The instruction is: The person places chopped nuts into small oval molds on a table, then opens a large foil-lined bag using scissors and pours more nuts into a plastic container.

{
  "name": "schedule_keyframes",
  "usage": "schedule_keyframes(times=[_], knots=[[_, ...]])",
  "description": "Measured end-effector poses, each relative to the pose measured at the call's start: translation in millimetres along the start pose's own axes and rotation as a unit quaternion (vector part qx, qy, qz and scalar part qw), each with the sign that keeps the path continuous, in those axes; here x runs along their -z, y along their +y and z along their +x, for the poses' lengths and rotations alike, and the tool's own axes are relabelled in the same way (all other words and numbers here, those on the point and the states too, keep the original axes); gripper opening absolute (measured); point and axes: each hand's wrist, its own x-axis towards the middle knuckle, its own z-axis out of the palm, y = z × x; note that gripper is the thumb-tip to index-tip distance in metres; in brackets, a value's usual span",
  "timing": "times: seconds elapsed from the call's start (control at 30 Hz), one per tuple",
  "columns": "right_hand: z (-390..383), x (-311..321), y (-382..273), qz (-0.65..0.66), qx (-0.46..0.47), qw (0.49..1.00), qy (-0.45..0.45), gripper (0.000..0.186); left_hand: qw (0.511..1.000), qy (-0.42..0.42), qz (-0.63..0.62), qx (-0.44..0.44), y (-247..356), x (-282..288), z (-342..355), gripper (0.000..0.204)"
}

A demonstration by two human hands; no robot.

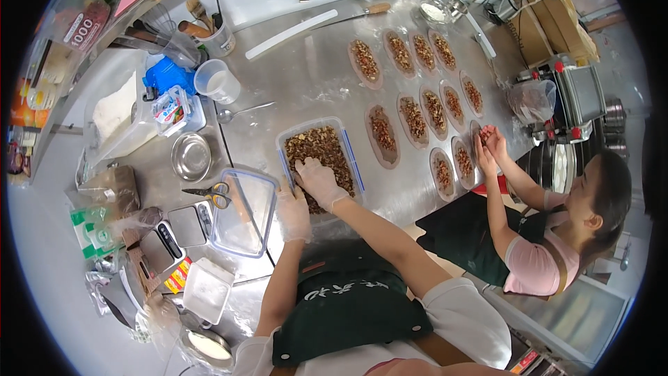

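A clear plastic container (351, 132) with a blue-edged rim is filled with a brown mix of chopped nuts and dried fruit (321, 146). My right hand (321, 178), in a clear glove, lies on the mix with its fingers spread and the tips partly sunk in. At the near left corner my left hand (293, 214), also gloved, grips the container's rim. Right of the container lie several flat oval dough pieces (381, 160) topped with nut mix. A co-worker's hands (488, 147) hold some mix over one of the ovals at the right.
Left of the container are a clear lid (259, 244), black-and-orange scissors (217, 196), a kitchen scale (188, 226), a metal bowl (191, 156) and a spoon (243, 111). A plastic jug (218, 83) stands behind them. A white bar (292, 33) and a long knife (378, 9) lie far back.
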Motion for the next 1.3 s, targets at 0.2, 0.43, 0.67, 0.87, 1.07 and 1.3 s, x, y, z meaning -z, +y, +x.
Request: schedule_keyframes(times=[0.2, 0.43, 0.67, 0.87, 1.07, 1.3], knots=[[14.6, 0.9, 1.4, 0.353, -0.117, 0.922, 0.109, 0.018, 0.996, 0.053, 0.056, -0.040, -18.4, 4.3, 24.4, 0.040], [7.3, 54.6, 6.6, 0.768, -0.393, 0.496, -0.100, 0.027, 0.995, 0.048, 0.077, -0.045, -1.6, 2.4, 17.9, 0.044], [9.0, 37.8, -7.0, 0.763, -0.370, 0.521, -0.096, 0.025, 0.984, 0.144, -0.013, -0.109, 39.2, -10.8, -11.9, 0.036], [1.9, 74.3, 22.9, 0.807, -0.372, 0.443, -0.122, 0.025, 0.957, 0.138, -0.248, -0.057, 73.9, -29.7, -22.6, 0.034], [-26.3, 137.9, 89.7, 0.739, -0.343, 0.577, -0.049, 0.021, 0.961, 0.121, -0.178, -0.175, 107.5, -68.5, -20.9, 0.032], [-36.5, 67.6, 179.0, 0.616, -0.422, 0.655, 0.113, 0.026, 0.989, -0.087, -0.060, -0.106, 115.5, -147.8, 1.0, 0.043]])
